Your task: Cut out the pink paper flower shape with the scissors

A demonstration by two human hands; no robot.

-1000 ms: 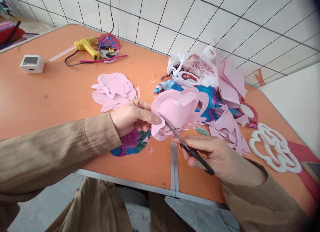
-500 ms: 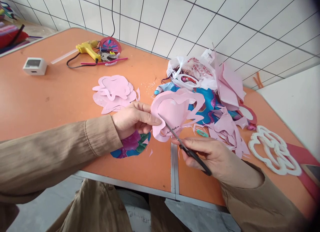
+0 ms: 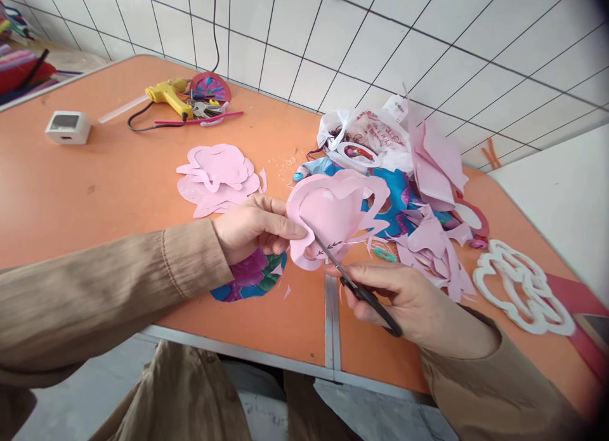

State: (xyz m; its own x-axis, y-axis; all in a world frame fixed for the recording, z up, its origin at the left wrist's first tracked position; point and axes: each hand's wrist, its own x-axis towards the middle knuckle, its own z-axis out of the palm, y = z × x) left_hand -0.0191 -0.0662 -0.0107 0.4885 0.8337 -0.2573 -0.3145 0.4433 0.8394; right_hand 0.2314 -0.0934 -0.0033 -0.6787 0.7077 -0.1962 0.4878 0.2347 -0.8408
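My left hand (image 3: 261, 226) pinches the left edge of a pink paper cutout (image 3: 333, 209), with the thumb on top. The cutout is held up above the table, and a narrow strip curls along its outline. In my right hand (image 3: 394, 292) is a pair of scissors (image 3: 366, 296) with black handles. Their blades point up and left and lie at the cutout's lower left edge, close to my left thumb. A round piece of blue and purple flowered fabric (image 3: 252, 277) lies under my left wrist. Pink cut pieces (image 3: 216, 174) are stacked beyond my left hand.
A yellow glue gun (image 3: 171, 97), keys (image 3: 204, 108) and a small white box (image 3: 68, 127) sit at the back left. Pink scraps (image 3: 435, 247), a white plastic bag (image 3: 375, 133) and blue fabric (image 3: 392, 193) are heaped at the right, near a white foam-like outline shape (image 3: 507, 301).
Almost nothing differs. The camera view has shifted slightly, while both hands, the scissors and the pink cutout keep nearly the same positions.
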